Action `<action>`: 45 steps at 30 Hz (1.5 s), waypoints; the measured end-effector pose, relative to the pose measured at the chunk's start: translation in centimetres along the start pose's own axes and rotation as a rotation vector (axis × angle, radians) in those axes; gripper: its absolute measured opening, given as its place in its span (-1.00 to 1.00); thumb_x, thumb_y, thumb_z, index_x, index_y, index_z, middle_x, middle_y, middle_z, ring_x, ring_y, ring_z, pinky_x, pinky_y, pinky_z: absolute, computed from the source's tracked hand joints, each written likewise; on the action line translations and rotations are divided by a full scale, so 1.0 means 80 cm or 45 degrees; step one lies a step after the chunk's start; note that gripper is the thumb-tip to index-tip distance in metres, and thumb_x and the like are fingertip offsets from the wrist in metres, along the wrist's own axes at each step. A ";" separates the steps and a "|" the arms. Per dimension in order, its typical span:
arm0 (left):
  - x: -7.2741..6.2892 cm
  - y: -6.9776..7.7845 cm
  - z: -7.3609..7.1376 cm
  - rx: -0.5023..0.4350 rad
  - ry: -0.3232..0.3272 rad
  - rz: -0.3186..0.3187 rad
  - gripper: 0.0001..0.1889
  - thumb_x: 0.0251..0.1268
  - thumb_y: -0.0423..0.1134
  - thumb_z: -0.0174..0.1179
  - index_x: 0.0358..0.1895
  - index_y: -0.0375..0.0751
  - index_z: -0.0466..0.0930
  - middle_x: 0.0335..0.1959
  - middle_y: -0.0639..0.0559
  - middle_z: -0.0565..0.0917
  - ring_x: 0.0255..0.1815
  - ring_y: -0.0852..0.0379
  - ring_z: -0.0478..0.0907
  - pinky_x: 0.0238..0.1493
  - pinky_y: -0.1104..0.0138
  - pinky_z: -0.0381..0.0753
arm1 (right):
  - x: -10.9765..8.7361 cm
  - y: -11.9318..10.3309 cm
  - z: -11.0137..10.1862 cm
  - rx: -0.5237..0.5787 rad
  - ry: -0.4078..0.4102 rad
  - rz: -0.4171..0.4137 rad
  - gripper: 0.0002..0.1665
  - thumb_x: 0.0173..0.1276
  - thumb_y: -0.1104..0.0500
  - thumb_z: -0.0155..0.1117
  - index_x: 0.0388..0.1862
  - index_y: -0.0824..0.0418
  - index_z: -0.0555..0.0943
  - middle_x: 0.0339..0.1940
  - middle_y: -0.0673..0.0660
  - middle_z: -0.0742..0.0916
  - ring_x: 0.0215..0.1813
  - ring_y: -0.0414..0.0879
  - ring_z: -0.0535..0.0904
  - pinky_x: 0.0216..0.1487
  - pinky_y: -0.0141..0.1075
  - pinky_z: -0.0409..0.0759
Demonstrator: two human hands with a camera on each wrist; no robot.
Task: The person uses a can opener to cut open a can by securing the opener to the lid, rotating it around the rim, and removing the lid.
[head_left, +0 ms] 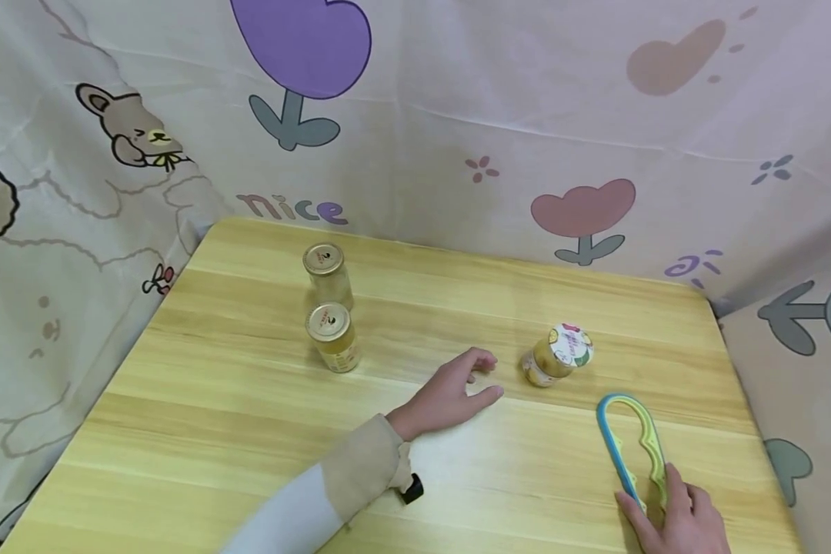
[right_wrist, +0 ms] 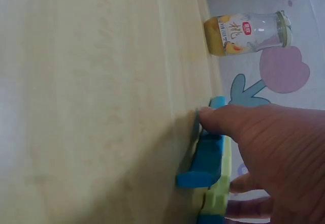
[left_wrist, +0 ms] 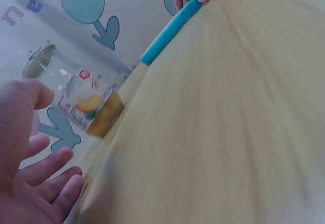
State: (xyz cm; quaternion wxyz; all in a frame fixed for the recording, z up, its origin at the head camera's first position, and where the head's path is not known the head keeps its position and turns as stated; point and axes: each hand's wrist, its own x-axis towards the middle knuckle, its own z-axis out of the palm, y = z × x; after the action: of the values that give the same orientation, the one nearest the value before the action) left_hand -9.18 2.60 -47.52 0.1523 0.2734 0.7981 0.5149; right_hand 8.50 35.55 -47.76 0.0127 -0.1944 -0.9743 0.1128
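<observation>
A glass jar of peach fruit (head_left: 545, 360) with a printed white lid stands on the table, right of my left hand (head_left: 446, 394). That hand is held out with thumb and fingers apart, near the jar but not touching it; the left wrist view shows the label on the jar (left_wrist: 86, 94) beyond the thumb. My right hand (head_left: 682, 519) holds a U-shaped blue-and-green jar opener (head_left: 610, 438) with notched inner edges. The thumb is on its blue arm and the fingers are along the green one. In the right wrist view part of the opener (right_wrist: 208, 155) is hidden behind the hand.
Two gold-lidded glass jars stand at the back left, one jar (head_left: 332, 281) behind the other jar (head_left: 337, 342). The wooden table (head_left: 201, 400) meets a printed cloth (head_left: 443, 115) at its back and sides.
</observation>
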 end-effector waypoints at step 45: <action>0.083 0.047 0.096 0.095 0.185 -0.072 -0.18 0.26 0.12 0.40 0.53 0.00 0.25 0.31 0.08 0.57 0.20 0.21 0.58 0.11 0.47 0.60 | -0.024 -0.005 0.009 0.171 0.088 0.406 -0.31 0.33 0.04 0.27 0.19 0.58 0.41 -0.24 0.50 0.58 -0.28 0.28 0.57 -0.48 -0.22 0.36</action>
State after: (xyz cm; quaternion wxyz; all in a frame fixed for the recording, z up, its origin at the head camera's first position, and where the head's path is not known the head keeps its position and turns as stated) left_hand -9.47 13.41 -47.10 0.0981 0.2180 0.8331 0.4987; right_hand 10.09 34.29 -48.36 0.0409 -0.3490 -0.9204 0.1714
